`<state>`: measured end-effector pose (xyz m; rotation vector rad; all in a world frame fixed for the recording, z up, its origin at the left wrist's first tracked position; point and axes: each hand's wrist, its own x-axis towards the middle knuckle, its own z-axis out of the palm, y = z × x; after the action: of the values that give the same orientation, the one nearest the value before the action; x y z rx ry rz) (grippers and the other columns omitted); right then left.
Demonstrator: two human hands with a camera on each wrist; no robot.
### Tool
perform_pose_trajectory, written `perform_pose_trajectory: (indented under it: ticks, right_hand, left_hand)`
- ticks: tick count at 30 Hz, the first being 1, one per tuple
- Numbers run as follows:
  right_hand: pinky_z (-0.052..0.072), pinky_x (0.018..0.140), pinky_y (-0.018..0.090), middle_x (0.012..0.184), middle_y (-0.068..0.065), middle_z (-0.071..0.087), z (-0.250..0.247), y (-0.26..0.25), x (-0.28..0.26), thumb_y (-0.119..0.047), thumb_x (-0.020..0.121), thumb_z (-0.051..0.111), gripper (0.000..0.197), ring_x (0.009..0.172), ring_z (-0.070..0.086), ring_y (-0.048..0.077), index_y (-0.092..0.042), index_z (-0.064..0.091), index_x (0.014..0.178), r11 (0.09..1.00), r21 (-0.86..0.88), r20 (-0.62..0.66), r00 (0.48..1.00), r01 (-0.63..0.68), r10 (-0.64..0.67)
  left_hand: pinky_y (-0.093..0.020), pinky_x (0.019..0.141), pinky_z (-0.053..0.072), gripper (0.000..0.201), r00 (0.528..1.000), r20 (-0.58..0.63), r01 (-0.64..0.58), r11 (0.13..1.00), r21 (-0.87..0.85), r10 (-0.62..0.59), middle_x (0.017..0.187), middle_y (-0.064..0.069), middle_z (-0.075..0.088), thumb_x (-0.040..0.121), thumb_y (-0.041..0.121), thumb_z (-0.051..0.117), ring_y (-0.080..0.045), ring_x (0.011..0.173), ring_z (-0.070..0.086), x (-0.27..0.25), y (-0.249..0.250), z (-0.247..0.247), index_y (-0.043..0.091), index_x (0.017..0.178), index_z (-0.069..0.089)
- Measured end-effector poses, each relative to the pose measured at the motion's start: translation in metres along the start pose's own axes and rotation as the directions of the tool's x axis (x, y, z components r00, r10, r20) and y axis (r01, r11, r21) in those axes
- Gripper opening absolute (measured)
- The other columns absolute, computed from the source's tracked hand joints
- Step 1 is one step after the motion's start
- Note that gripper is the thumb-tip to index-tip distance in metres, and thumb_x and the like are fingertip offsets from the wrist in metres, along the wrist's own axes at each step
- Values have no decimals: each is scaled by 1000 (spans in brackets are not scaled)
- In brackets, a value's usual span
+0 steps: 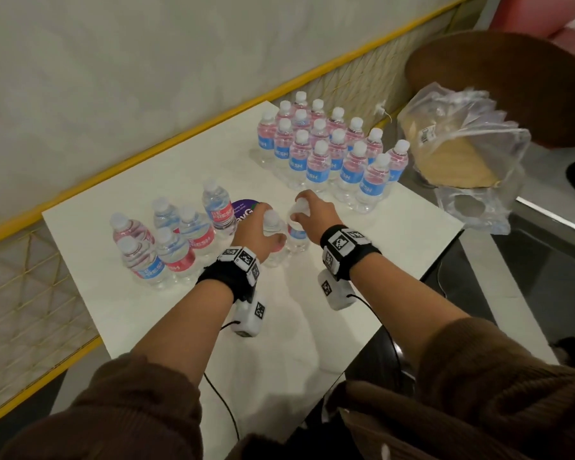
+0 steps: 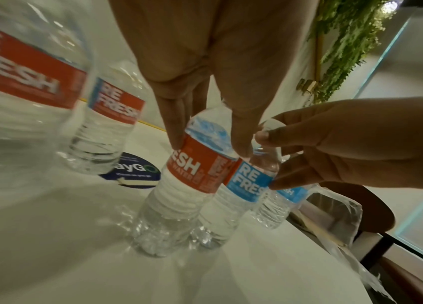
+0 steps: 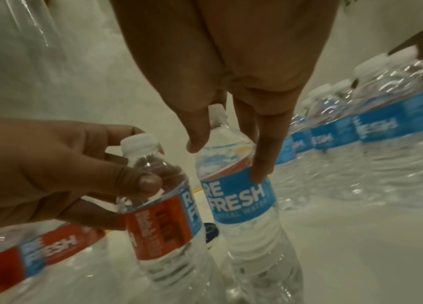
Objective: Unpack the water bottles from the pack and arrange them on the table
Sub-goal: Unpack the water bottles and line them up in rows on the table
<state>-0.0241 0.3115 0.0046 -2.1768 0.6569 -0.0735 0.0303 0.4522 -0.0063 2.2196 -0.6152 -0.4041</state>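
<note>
- The white table (image 1: 312,313) fills the middle of the room's view, its far long edge close against a yellow-trimmed lattice rail (image 1: 146,157) below a pale wall; the near half of the top is bare, and so is a strip along its right edge.
- A round brown stool (image 1: 525,78) stands past the table's far right corner.
- Leaning against that stool, off the table's right side, a crumpled clear plastic pack wrap (image 1: 472,144) holds a tan cardboard tray; I see no bottle inside it.
- The big cluster of bottles (image 1: 326,151), white-capped with blue labels facing me, stands upright in tight rows at the far right corner, the outermost one right at the table's edge.
- A smaller group of bottles (image 1: 166,240) stands on the left, near the far edge, red and blue labels mixed, all upright.
- A round dark sticker (image 1: 243,209) lies flat on the top between that group and the hands, partly hidden.
- The left hand (image 1: 258,234) has its fingers and thumb wrapped down around the shoulder of a red-labelled bottle (image 2: 179,191), which stands on the table mid-way between the two groups.
- The right hand (image 1: 312,210) grips a blue-labelled bottle (image 3: 241,197) from above, fingertips on the upper label, thumb on the other side; its base is on the table.
- These two held bottles stand just beside each other, labels nearly touching in the left wrist view.
</note>
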Motion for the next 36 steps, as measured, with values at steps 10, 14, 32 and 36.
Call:
perform_pose_trajectory:
  ticks: [10, 14, 32, 36]
  right_hand:
    - [40, 90, 28, 128, 9, 56, -58, 61, 24, -28, 87, 63, 51, 116, 53, 26, -14, 44, 131, 997, 67, -145, 988, -46, 56]
    - [34, 92, 23, 136, 2, 49, -60, 80, 25, -12, 79, 70, 72, 119, 49, 16, -18, 32, 140, 977, 212, -20, 999, -26, 31]
    - [43, 100, 33, 138, 3, 49, -41, 150, 48, -21, 78, 75, 74, 120, 52, 25, -19, 33, 140, 950, 243, -39, 977, -196, 212]
    - [41, 90, 27, 137, 5, 50, -30, 158, 53, -23, 82, 70, 66, 119, 53, 27, -20, 37, 140, 929, 252, -62, 954, -270, 294]
  left_hand:
    - [-24, 86, 43, 56, 999, -1, -50, 984, -169, 50, 121, -3, 59, 76, 14, 72, -21, 109, 56, 70, 42, 67, 18, 126, 48]
    - [-26, 94, 42, 78, 996, 84, 0, 957, -290, 26, 124, 2, 50, 75, -3, 67, -17, 114, 53, 82, 37, 87, 20, 140, 30]
    - [-29, 96, 43, 73, 979, 158, 154, 976, -152, -130, 123, -7, 59, 71, 1, 75, -25, 114, 57, 109, -16, 138, 11, 134, 40]
    - [-39, 99, 46, 85, 988, 88, 140, 978, -158, -127, 122, -6, 54, 62, 16, 85, -25, 109, 57, 111, -14, 142, 11, 135, 43]
